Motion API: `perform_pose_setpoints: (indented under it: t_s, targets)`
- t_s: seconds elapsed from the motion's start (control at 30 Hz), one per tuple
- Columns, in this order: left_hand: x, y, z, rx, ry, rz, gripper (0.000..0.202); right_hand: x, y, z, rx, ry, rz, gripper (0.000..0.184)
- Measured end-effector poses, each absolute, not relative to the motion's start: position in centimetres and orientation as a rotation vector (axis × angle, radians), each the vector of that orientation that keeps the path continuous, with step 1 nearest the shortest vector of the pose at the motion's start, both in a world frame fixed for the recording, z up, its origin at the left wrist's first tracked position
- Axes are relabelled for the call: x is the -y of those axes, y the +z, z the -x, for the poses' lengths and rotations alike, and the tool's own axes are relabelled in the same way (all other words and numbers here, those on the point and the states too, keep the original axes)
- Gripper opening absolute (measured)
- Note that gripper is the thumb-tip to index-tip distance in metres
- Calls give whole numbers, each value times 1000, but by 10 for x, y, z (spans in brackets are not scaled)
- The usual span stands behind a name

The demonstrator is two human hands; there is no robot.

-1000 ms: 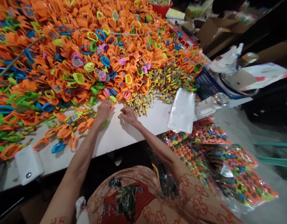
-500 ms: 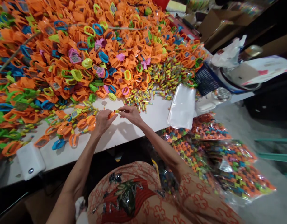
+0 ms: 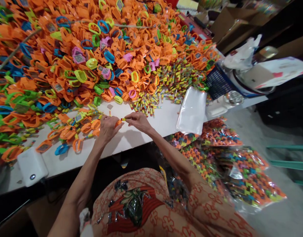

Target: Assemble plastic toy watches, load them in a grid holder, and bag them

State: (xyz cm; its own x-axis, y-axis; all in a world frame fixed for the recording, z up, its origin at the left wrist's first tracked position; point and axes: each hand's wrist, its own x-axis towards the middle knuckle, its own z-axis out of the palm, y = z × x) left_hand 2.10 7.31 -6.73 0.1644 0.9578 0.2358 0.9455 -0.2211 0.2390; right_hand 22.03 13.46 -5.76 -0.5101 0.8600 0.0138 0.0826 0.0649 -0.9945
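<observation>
My left hand [image 3: 107, 128] is closed on an orange toy watch [image 3: 119, 122], most of it hidden by the fingers. Between the fingertips of my right hand [image 3: 139, 122] is a small yellow-and-red tube [image 3: 123, 119], its end close against the watch; whether it is inserted I cannot tell. Both hands are just above the front part of the white table [image 3: 131, 140]. Behind them lies a heap of similar little tubes [image 3: 148, 102]. Beyond it rises a large pile of plastic toy watches [image 3: 131, 62], mostly orange, with blue, green, yellow and pink ones.
Clear plastic bags [image 3: 191, 110] lie flat right of my hands. A blue basket [image 3: 218, 82] and a clear jar [image 3: 233, 98] stand farther right. Filled bags [image 3: 250, 174] rest below the table edge. A white power bank [image 3: 32, 168] with a cable sits at front left.
My hands stay together at nearly the same spot, still on the watch and the tube. The tube is a little more level, and the view has shifted slightly.
</observation>
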Motion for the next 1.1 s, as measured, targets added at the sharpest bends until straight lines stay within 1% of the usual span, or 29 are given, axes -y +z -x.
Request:
perform_pose_setpoints:
  t_s: [0.13, 0.3, 0.43, 0.5, 0.57, 0.73, 0.83, 0.9, 0.93, 1.03, 1.1]
  targets:
    - [-71, -62, -22, -1905, 462, -2325, 27, -132, -56, -221, 1681, 1509, 982, 19]
    - [-70, -64, -23, -1909, 513, -2250, 21, -133, -54, -221, 1767, 1517, 912, 14]
    - [-74, -64, -19, -1779, 462, -2283, 21, -134, -54, -223, 1804, 1532, 890, 14]
    - [-74, -63, -15, -1682, 426, -2296, 19, -137, -54, -227, 1770, 1618, 884, 14]
    - [-73, -62, -13, -1562, 412, -2278, 19, -143, -54, -233, 1778, 1778, 833, 16]
    - [-61, -50, -14, -1318, 410, -2122, 26, -154, -53, -240, 1876, 2212, 610, 30]
    - [-55, -42, -10, -1290, 390, -2039, 29, -155, -57, -234, 1905, 2278, 548, 38]
    - [-55, -39, 0, -1374, 346, -2081, 28, -159, -60, -227, 1936, 2139, 629, 39]
    - [-57, -38, 7, -1458, 310, -2127, 26, -164, -61, -224, 1972, 1988, 725, 37]
    - [-70, -38, 25, -1841, 200, -2259, 22, -185, -64, -213, 2148, 1265, 1154, 25]
    - [-89, -38, 32, -2068, 175, -2287, 23, -198, -64, -201, 2291, 849, 1397, 22]
